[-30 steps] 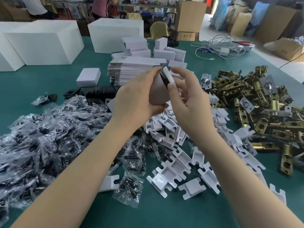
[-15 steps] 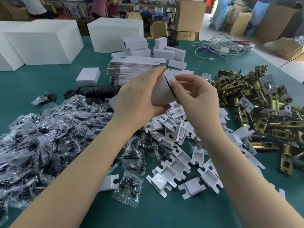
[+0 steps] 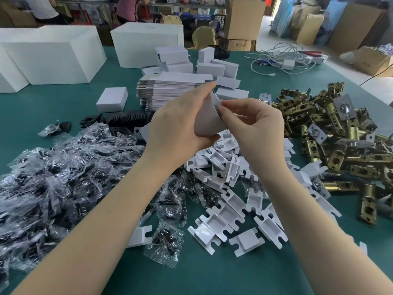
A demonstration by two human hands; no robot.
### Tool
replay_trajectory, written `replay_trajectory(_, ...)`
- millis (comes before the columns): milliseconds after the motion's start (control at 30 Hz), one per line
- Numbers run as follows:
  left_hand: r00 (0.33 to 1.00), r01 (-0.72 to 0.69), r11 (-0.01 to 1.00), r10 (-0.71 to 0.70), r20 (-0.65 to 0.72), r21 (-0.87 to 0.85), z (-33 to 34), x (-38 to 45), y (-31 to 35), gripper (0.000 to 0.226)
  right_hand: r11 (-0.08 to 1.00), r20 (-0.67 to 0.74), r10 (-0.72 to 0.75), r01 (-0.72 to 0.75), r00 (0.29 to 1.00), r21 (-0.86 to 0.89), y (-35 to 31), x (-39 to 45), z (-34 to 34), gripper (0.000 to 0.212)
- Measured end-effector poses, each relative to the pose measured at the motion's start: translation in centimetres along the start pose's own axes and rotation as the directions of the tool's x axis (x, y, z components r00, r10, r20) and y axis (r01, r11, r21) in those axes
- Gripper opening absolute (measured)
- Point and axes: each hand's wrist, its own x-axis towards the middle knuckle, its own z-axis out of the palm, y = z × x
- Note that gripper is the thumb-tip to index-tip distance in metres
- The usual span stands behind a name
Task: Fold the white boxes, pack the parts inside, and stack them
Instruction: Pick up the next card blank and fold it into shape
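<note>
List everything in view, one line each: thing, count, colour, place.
table: one, green, underneath everything
white box: one, half-folded, held in both hands
flat box blanks: one stack, white, behind the hands
folded small boxes: several, white, far centre
big blocks: three, white, far left
bagged parts: many, black in clear bags, left
plastic trays: many, white, centre
latches: many, brass, right
cables: a tangle, white, far right
left hand: grips the box
right hand: pinches its flap

Left hand [image 3: 178, 124] and right hand [image 3: 257, 124] hold a white box [image 3: 207, 118] above the green table [image 3: 212, 273].
</note>
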Motion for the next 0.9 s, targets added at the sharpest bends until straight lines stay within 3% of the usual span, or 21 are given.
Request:
replay_trajectory(167, 0.997, 0.073, 0.987, -0.075, -0.008, -0.146, 0.1, 0.1, -0.4, 0.085, 0.995, 0.055, -0.069, 0.073, 0.996, -0.073, 0.0, -0.1, 0.2, 0.023)
replay_trajectory(300, 0.993, 0.112, 0.973, -0.116, -0.005, -0.202, 0.0, 0.2, -1.3, 0.082, 0.998, 0.169, 0.039, -0.045, 0.985, 0.034, 0.4, -0.2, 0.5, 0.026)
replay_trajectory(500, 0.992, 0.122, 0.962, -0.125, 0.005, -0.244, -0.1, 0.3, -1.6, 0.081, 0.996, 0.119, 0.049, -0.057, 0.992, 0.061, 1.3, -0.3, 0.3, 0.007)
replay_trajectory(900, 0.994, 0.095, 0.966, -0.103, -0.022, -0.241, 0.0, 0.4, -1.6, 0.084, 0.992, 0.079, 0.067, -0.075, 0.995, 0.102, 0.6, -0.4, 0.4, 0.003)
